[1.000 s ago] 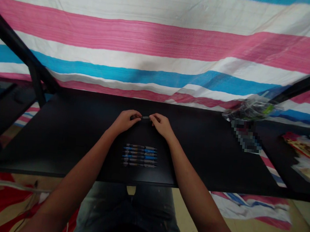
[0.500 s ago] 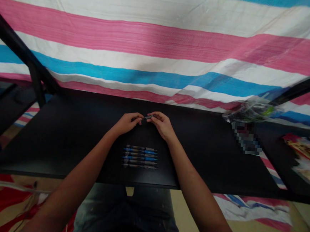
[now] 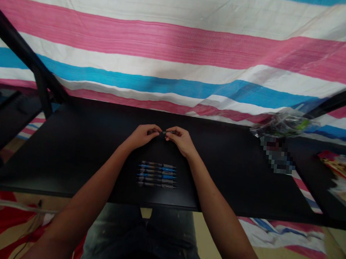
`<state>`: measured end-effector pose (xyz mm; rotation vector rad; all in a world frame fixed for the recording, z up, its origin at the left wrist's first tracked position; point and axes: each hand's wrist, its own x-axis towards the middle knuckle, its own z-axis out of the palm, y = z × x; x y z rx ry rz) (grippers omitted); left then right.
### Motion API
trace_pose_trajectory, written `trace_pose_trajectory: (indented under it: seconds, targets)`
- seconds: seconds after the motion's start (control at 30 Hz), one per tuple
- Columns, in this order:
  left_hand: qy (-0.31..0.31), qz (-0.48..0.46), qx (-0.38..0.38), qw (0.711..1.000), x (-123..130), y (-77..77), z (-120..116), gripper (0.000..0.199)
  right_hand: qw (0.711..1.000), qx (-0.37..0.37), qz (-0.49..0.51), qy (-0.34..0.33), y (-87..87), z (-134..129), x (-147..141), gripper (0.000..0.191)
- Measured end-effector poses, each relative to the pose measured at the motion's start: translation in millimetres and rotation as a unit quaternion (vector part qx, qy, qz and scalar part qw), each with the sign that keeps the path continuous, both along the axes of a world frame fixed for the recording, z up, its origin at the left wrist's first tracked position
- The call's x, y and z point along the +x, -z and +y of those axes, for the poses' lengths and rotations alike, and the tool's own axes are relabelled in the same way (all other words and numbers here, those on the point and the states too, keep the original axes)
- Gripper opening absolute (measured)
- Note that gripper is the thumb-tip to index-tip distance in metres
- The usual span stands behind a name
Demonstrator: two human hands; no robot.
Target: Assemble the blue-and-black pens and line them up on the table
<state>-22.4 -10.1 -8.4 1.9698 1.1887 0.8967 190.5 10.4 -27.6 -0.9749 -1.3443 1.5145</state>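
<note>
Over the far half of the black table [image 3: 78,150], my left hand [image 3: 144,136] and my right hand [image 3: 181,139] meet fingertip to fingertip. Between them is a dark pen [image 3: 164,133], pinched at one end by each hand. Fingers cover most of it, and only a short stretch shows in the gap. Nearer to me, between my forearms, several pens [image 3: 157,175] lie side by side in a neat stack of rows, some blue and some grey or black. Their tips point right.
At the table's right end lie a clear plastic bag [image 3: 281,125] and a pixelated flat object [image 3: 278,155]. Farther right is a colourful packet [image 3: 342,168]. A striped sheet [image 3: 168,41] hangs behind, with black slanted bars [image 3: 26,52] at the sides.
My right fingers have closed in over the pen, so less of it shows between the hands. The row of pens has stayed in place on the table.
</note>
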Motion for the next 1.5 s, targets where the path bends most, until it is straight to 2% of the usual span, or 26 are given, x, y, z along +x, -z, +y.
trace_pose_trajectory:
  seconds: [0.07,0.17,0.27,0.53,0.73,0.93,1.13,1.5]
  targets:
    - [-0.001,0.002,-0.001,1.0,-1,0.5,0,0.024,1.0,0.011,0.002,0.005,-0.4,-1,0,0.029]
    - [-0.001,-0.002,-0.011,1.0,-2,0.9,0,0.026,0.998,0.053,0.008,0.033,-2.1,-1,-1,0.014]
    - [0.0,-0.006,-0.016,1.0,-2,0.6,-1,0.027,0.997,0.068,0.014,0.041,-2.8,-1,-2,0.01]
    - [0.001,0.055,0.038,0.998,2,-0.4,-4,0.03,0.997,0.007,0.067,0.048,-2.2,-1,-1,0.033]
    - [-0.017,0.049,0.036,0.998,4,2.5,-2,0.026,0.991,-0.031,0.112,0.061,-4.7,-2,-3,0.031]
    - [-0.045,0.075,0.051,0.995,1,-0.7,-2,0.022,0.985,-0.036,0.165,0.032,-6.0,-3,-3,0.035]
    - [-0.046,0.095,0.055,0.993,-1,-3.8,-3,0.018,0.984,-0.034,0.174,0.03,-6.2,-4,-2,0.033]
    - [-0.068,0.11,0.099,0.987,-8,4.6,3,0.014,0.981,-0.051,0.185,0.031,-8.4,-4,-2,0.024]
